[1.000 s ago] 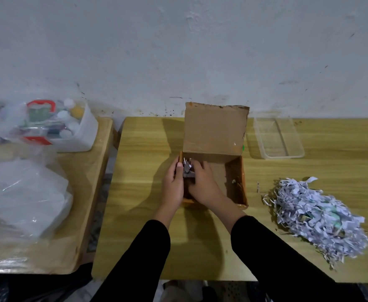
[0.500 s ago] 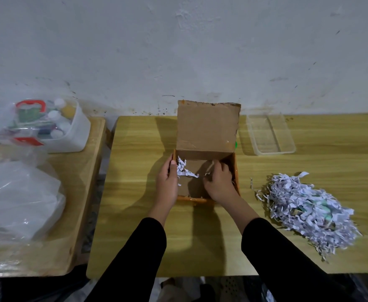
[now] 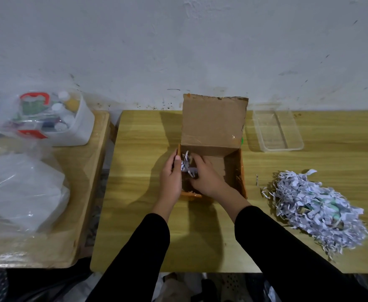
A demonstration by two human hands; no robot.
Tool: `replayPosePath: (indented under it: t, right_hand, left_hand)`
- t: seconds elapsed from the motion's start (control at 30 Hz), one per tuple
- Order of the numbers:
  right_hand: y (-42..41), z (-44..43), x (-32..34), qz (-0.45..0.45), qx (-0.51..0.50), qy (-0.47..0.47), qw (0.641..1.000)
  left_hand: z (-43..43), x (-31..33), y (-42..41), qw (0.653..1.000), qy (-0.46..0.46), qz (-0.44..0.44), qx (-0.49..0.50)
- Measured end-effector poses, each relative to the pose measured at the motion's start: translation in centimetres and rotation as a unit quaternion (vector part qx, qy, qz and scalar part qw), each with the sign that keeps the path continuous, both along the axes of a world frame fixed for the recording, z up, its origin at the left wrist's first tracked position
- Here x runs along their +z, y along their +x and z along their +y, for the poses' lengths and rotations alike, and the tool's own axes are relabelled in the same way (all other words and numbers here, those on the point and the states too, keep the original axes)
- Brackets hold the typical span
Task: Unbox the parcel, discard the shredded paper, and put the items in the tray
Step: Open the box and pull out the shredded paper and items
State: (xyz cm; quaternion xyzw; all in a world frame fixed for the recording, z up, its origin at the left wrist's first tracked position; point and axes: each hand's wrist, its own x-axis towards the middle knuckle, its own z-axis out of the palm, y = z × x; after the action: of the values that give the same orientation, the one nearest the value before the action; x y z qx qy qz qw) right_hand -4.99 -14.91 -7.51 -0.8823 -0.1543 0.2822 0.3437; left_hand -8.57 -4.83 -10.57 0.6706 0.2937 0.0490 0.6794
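An open cardboard box (image 3: 233,168) stands mid-table with its lid flap upright against the wall side. Both hands reach into its left part. My left hand (image 3: 171,177) rests against the box's left wall, fingers curled beside a small clump of shredded paper (image 3: 187,164). My right hand (image 3: 207,178) presses that clump from the right, so the paper sits pinched between the two hands. A large heap of shredded paper (image 3: 313,205) lies on the table to the right of the box. A clear plastic tray (image 3: 296,144) stands behind it, with nothing in it.
A second, lower table at the left carries a white tub (image 3: 80,129) of bottles and craft items and crumpled clear plastic bags (image 3: 19,190). A gap separates the two tables. The white wall runs just behind the box and the tray.
My right hand slid left from the box's front right back to the paper clump near the left wall. The left hand stayed at the left wall. The view shifted slightly.
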Motion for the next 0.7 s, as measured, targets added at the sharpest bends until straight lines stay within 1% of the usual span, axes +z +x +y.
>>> replayPosePath:
  t: [0.13,0.27,0.33,0.53,0.7]
  right_hand:
    - [0.1,1.4,-0.5,-0.006,0.028,-0.008,1.0]
    - [0.6,2.1,-1.2,-0.042,0.046,-0.018,0.998]
    - [0.8,2.1,-1.5,-0.053,0.047,-0.016,0.997]
    - [1.0,2.1,-2.1,-0.077,0.037,0.031,0.996]
    - [0.8,2.1,-2.0,-0.082,0.044,0.062,0.994]
  left_hand:
    - [0.1,0.2,-0.2,0.998,-0.059,-0.004,0.014]
    - [0.1,0.6,-0.1,0.994,-0.101,0.001,0.038]
    - [0.1,0.6,0.0,0.994,-0.105,0.003,0.042]
    - [-0.1,0.3,0.0,0.993,-0.105,-0.004,0.051]
    - [-0.1,0.4,0.1,0.993,-0.105,-0.009,0.06]
